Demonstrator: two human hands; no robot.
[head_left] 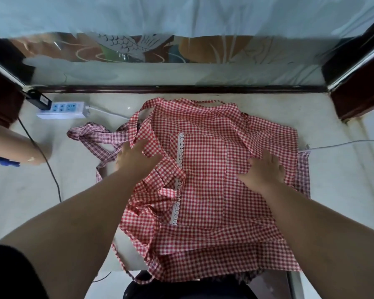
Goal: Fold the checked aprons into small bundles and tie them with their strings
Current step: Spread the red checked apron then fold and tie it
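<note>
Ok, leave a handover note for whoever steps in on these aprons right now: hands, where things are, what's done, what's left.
Hands: the left hand lies flat on the red checked apron near its left straps. The right hand lies flat on its right side, fingers spread.
Things: the red checked apron is spread out and wrinkled, lace trim up, on the pale surface. A purplish checked apron lies under it, showing at both sides.
Done: nothing folded or tied.
Left: fold each apron and tie it with its strings.
</note>
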